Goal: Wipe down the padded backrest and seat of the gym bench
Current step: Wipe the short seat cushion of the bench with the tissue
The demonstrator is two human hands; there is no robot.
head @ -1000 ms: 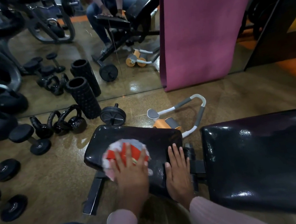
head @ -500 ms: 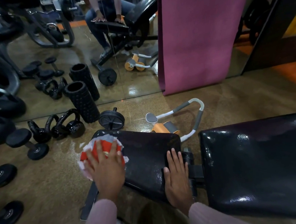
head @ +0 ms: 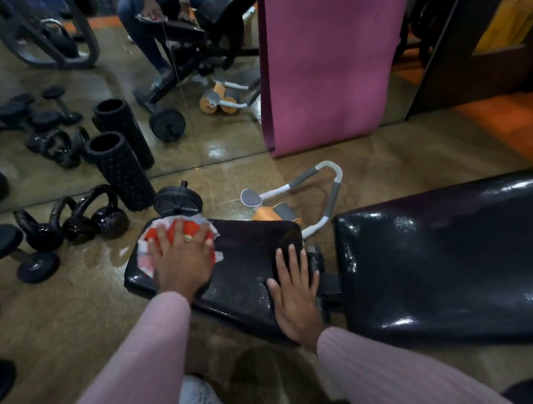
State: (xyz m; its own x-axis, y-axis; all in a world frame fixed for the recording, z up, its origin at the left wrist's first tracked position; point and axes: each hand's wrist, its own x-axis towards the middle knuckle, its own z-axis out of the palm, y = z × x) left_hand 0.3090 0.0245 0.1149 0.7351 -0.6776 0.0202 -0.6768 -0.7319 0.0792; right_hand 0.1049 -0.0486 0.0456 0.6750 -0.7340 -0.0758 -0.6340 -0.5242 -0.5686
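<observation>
The black padded seat [head: 251, 262] of the gym bench lies in front of me, with the larger shiny black backrest [head: 455, 257] to its right. My left hand [head: 180, 257] presses a red and white cloth [head: 192, 226] flat onto the seat's far left corner, fingers spread. My right hand [head: 296, 292] rests flat on the seat's right end, fingers straight, close to the gap before the backrest.
Kettlebells [head: 73, 219], dumbbells [head: 17, 251], a weight plate [head: 178, 201] and a black foam roller [head: 120, 171] stand on the floor at the left by a wall mirror. An orange and grey ab roller [head: 294, 199] lies behind the seat. A pink mat [head: 331, 53] leans upright beyond.
My left hand slid the cloth from the seat's near middle out past its left edge, then up to the far left corner. My right hand has stayed in place.
</observation>
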